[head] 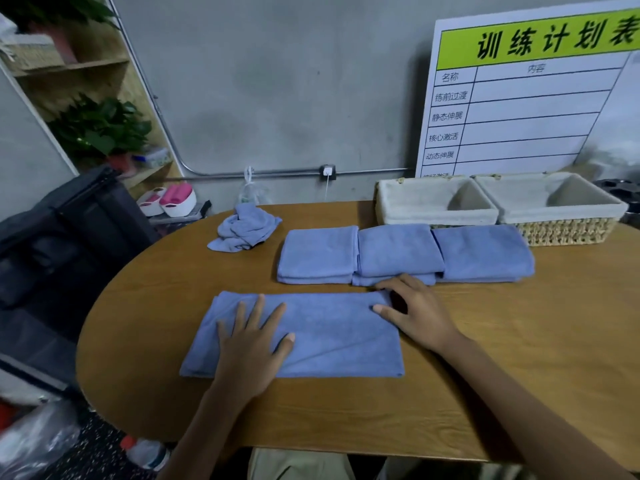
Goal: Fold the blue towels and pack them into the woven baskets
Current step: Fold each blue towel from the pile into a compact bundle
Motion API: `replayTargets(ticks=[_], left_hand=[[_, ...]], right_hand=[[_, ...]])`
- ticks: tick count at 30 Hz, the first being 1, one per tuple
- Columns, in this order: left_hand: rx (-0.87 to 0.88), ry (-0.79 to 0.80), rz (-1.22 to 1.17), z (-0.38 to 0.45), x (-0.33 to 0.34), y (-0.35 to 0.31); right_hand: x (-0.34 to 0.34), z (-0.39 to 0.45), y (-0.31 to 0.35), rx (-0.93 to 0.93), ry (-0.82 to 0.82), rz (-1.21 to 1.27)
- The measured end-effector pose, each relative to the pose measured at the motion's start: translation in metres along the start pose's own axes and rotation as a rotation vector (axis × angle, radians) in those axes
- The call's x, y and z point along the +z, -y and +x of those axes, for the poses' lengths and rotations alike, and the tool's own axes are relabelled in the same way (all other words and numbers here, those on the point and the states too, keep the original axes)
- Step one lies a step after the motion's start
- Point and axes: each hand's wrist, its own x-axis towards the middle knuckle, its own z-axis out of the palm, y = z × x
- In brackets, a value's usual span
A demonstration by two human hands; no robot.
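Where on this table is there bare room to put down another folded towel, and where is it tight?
Bare table lies right of the right hand, below the folded stacks. Another strip runs along the near edge, under the flat towel. The back is crowded: stacks sit side by side right against the baskets, and the crumpled towel takes the back left.

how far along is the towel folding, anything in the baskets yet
Done: three folded blue towel stacks sit in a row before the two lined woven baskets, which look empty. In hand: the left hand presses flat on a half-folded blue towel while the right hand pinches its far right corner. Left: one crumpled blue towel, then all the packing.
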Motion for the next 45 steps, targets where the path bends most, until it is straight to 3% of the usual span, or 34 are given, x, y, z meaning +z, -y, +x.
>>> replayTargets(ticks=[3, 6, 9, 12, 22, 26, 36, 39, 45], left_hand=[[0.013, -0.114, 0.018, -0.006, -0.007, -0.012], [0.196, -0.27, -0.174, -0.017, -0.017, -0.062], [0.428, -0.201, -0.279, -0.027, -0.022, -0.126], [0.493, -0.123, -0.275, -0.026, -0.017, -0.158], [0.418, -0.24, -0.146, -0.025, -0.022, -0.19], [0.412, -0.212, -0.231, -0.026, -0.029, -0.188], [0.416, -0.158, -0.587, -0.027, -0.044, -0.164], [0.4, -0.191, -0.574, -0.035, -0.044, -0.153], [0.378, -0.268, -0.565, -0.054, -0.04, -0.146]], right_hand=[[-0.001, -0.001, 0.003, 0.018, 0.053, -0.027], [-0.002, 0.004, 0.0, 0.073, 0.088, 0.045], [-0.004, 0.013, 0.001, 0.131, 0.101, 0.127], [-0.007, 0.019, 0.002, 0.209, 0.142, 0.201], [-0.012, 0.02, 0.0, 0.273, 0.109, 0.279], [-0.009, 0.022, 0.01, 0.246, 0.103, 0.228], [-0.02, 0.018, 0.01, 0.128, 0.057, 0.693], [-0.035, 0.018, 0.016, 0.11, 0.168, 0.772], [-0.067, 0.021, 0.01, 0.1, 0.588, 0.815]])
